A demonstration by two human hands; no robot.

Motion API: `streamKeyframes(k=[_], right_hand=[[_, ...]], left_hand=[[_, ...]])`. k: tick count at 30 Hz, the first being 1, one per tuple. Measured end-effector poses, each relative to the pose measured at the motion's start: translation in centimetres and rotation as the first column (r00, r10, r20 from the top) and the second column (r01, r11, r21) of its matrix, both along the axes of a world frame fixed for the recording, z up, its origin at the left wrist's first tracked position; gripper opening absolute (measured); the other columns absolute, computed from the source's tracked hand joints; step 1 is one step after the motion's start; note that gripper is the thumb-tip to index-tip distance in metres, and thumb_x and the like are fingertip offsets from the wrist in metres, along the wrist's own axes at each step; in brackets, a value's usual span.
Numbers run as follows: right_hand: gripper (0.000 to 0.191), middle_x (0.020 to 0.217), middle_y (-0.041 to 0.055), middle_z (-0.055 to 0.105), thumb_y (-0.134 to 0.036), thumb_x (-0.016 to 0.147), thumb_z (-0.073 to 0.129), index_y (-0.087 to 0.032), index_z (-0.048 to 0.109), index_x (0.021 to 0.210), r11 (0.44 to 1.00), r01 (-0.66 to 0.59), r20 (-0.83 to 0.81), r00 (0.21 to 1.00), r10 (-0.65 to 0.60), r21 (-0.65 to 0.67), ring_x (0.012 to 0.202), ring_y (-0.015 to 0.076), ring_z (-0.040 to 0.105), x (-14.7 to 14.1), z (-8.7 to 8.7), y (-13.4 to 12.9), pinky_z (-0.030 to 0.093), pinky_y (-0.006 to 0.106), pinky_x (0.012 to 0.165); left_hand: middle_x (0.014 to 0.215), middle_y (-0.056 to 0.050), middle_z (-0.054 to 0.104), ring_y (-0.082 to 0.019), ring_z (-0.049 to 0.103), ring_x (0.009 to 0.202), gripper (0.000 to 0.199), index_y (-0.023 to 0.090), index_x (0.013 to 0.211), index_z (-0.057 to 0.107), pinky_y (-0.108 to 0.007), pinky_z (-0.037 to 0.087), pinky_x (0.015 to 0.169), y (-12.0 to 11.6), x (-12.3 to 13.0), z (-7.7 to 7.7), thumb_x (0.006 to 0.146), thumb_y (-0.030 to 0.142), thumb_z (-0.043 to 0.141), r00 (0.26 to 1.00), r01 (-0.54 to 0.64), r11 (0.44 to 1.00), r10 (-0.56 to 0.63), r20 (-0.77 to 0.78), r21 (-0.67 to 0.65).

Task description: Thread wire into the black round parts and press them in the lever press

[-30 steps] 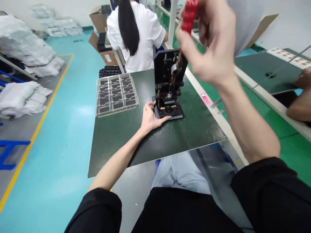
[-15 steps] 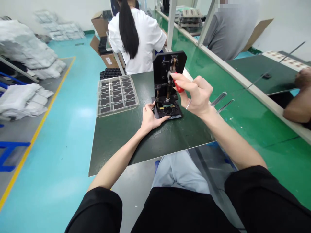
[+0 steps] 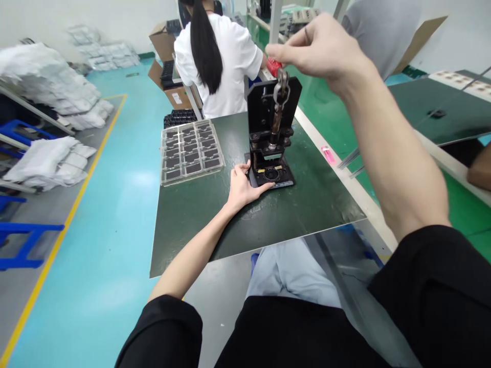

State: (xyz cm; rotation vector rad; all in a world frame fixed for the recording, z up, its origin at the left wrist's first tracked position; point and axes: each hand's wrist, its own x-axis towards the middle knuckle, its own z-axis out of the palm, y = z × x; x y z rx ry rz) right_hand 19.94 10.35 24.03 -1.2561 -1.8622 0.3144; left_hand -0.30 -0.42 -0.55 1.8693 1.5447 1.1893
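Note:
A black hand press (image 3: 259,113) with a metal toggle linkage stands upright on the dark green tabletop (image 3: 187,220). My left hand (image 3: 243,188) grips its base, thumb along the front edge and fingers at the left side. Above the press, my right hand (image 3: 326,48) is closed on the red lever handle (image 3: 273,67), which points up. Under the raised press head, a round ring-shaped seat (image 3: 271,174) shows on the base. Left of the press lies a clear plastic tray (image 3: 187,177) with dark flat rectangular pieces in its compartments.
A co-worker in a white shirt (image 3: 233,56) sits ahead, beside cardboard boxes (image 3: 178,97). A pale rail (image 3: 307,125) and a green conveyor belt (image 3: 318,92) run along the right, with a pink object (image 3: 328,154) on the rail. Blue stools (image 3: 30,245) stand at left.
My right hand has swung the red handle upward, and the linkage has straightened above the back plate. My left hand stays on the base. The view has shifted slightly.

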Motion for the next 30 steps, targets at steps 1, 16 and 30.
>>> streamKeyframes(k=[1,16,30], right_hand=[[0.037,0.071,-0.0015,0.073,-0.048,0.092,0.072,-0.013,0.075,0.079,0.997,0.061,0.023,0.998,-0.060,-0.046,0.073,0.0107,0.065,0.6,-0.6,0.0,0.056,0.034,0.082],[0.057,0.119,0.0211,0.071,-0.064,0.100,0.053,-0.011,0.071,0.114,0.949,0.249,0.655,0.753,-0.062,-0.196,0.117,0.0340,0.060,-2.2,-16.1,-12.7,0.054,0.038,0.081],[0.041,0.109,0.0189,0.076,-0.051,0.095,0.063,-0.013,0.075,0.107,0.957,0.124,0.637,0.767,0.076,-0.263,0.108,0.0350,0.068,-4.0,-13.9,-10.2,0.055,0.042,0.083]], left_hand=[[0.123,-0.015,0.057,-0.035,0.058,0.129,0.092,0.021,0.116,0.041,-0.054,0.049,0.114,-0.1,0.0,0.0,0.055,0.064,0.095,1.000,0.005,1.000,-0.005,-0.003,0.001],[0.129,-0.017,0.058,-0.035,0.061,0.125,0.085,0.020,0.122,0.041,-0.056,0.051,0.109,0.3,-1.5,-0.8,0.064,0.056,0.092,0.996,0.069,0.992,-0.061,-0.070,0.108],[0.118,-0.016,0.064,-0.036,0.068,0.116,0.080,0.023,0.111,0.036,-0.060,0.054,0.103,1.6,-3.3,0.3,0.063,0.064,0.085,0.988,0.097,0.993,-0.089,-0.126,0.061]])
